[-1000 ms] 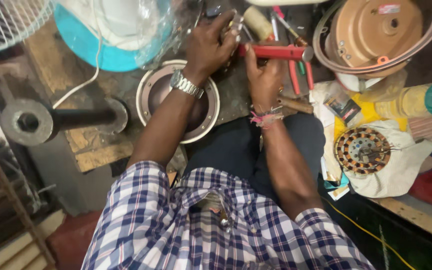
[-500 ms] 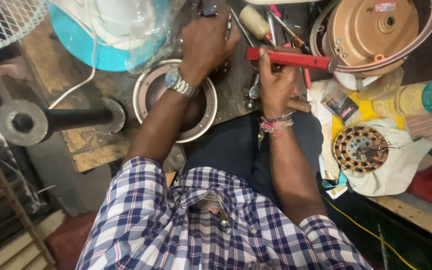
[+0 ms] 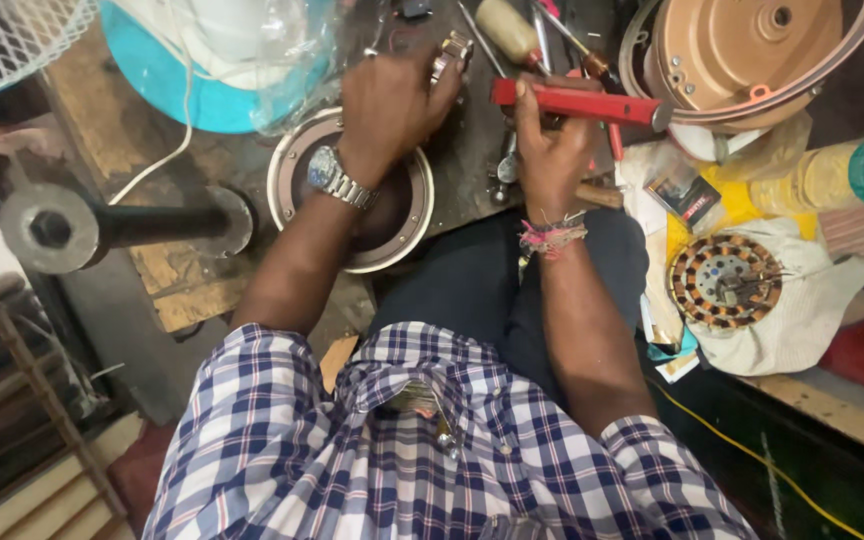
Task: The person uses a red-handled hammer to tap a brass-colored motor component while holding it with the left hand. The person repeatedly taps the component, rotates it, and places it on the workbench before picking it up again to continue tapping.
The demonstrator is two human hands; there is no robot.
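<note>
My right hand [image 3: 550, 150] grips a red-handled tool [image 3: 577, 102] that lies level, its end pointing right toward a brown fan cover [image 3: 742, 50]. My left hand [image 3: 387, 100], with a metal wristwatch, is closed around a small metal part [image 3: 452, 50] above a round metal housing [image 3: 297, 165] on the dark work surface. Several screwdrivers and hand tools [image 3: 522, 30] lie just beyond both hands. I sit with my dark-trousered knees under my arms.
A copper-wound motor stator [image 3: 724, 280] rests on a white cloth at the right, by a yellow bottle [image 3: 822, 175]. A blue and white fan base [image 3: 182, 70], a white fan grille [image 3: 2, 40] and a black metal stand [image 3: 62, 228] are at the left.
Both hands have stayed over the bench; the red-handled tool has shifted right, toward the brown cover, and my left hand has closed tighter on the small part.
</note>
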